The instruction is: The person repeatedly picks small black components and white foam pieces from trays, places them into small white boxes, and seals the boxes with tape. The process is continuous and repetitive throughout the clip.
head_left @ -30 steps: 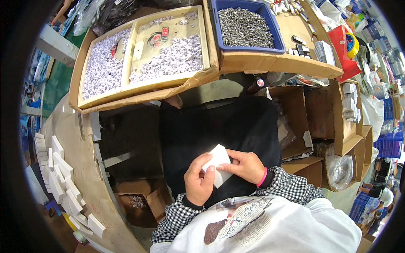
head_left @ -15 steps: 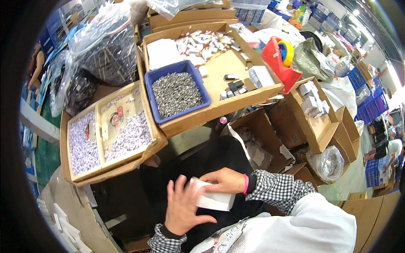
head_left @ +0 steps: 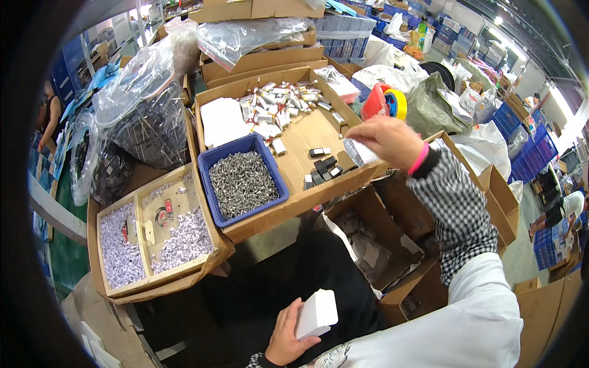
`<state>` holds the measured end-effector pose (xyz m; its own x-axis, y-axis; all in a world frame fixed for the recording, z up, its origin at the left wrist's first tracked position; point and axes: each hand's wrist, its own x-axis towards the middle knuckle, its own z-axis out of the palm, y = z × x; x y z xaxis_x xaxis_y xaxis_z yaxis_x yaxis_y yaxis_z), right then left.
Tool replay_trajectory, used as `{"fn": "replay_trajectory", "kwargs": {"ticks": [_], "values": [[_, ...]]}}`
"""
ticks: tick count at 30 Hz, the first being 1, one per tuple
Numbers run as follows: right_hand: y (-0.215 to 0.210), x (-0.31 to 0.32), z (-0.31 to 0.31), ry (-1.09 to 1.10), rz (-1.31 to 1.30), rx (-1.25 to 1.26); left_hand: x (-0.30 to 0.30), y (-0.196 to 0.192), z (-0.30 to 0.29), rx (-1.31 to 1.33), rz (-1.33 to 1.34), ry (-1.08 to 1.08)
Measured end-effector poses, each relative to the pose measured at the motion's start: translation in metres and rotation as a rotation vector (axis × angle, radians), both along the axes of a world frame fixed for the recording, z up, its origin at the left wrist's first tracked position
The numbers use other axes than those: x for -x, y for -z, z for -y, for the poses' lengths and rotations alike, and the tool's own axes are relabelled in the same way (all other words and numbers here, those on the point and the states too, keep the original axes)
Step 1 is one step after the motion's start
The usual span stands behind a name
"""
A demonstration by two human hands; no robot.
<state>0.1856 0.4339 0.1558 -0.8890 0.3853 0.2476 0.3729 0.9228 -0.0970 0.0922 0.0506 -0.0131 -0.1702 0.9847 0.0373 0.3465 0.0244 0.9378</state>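
Head view: a white box is gripped in the left hand, below the blue bin (screw-filled); a small packet is pinched by the right hand, right of it.

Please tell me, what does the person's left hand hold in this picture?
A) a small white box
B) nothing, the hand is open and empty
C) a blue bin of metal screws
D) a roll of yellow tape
A: the left hand, low in the view, has its fingers closed around a small white box, while the blue bin of metal parts sits untouched on the cardboard tray above.
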Motion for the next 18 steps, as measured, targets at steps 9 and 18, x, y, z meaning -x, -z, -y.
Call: {"fn": "replay_trajectory", "kwargs": {"ticks": [9,18], "values": [[0.011,-0.003,-0.068,-0.112,0.303,0.008,-0.017,0.02,-0.003,0.003,0.568,-0.144],[0.014,-0.007,-0.059,-0.112,0.279,0.0,-0.011,0.02,-0.014,0.037,0.925,-0.102]]}}
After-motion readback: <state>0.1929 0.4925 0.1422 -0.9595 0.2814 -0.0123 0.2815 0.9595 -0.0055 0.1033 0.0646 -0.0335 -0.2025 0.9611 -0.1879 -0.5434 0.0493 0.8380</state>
